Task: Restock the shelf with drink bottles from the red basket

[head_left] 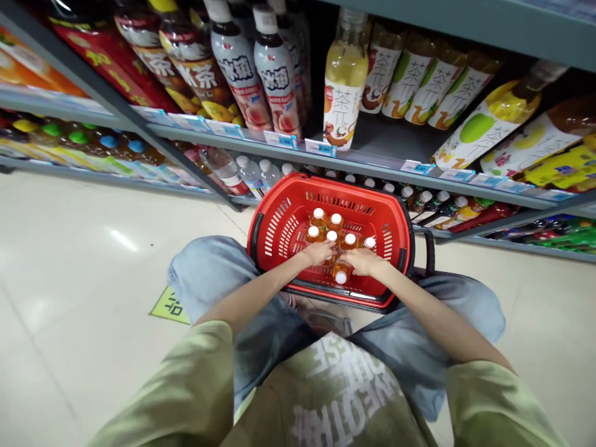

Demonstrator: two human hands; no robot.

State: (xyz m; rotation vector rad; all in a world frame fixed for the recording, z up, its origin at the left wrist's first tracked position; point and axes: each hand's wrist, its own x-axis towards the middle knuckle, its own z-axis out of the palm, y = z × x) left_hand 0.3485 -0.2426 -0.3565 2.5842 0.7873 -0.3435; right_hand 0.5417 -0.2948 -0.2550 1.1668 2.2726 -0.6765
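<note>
A red shopping basket (321, 186) stands in front of my knees, with several small bottles of amber drink with white caps inside. My left hand (319, 253) reaches over the near rim, its fingers closed around a bottle (331, 236) in the middle of the group. Opposite it, my right hand (364, 261) has its fingers bent at the bottles on the right side, closed on a bottle (350, 241); its fingertips are partly hidden. A tilted bottle (341, 274) lies nearest to me, between the two hands.
Shelves (261, 144) of drinks run along the far side, close behind the basket. A tall yellow tea bottle (345, 81) stands at the shelf edge. The basket's black handle (429, 251) sticks out on the right. A green floor sticker (170, 305) is beside my left knee.
</note>
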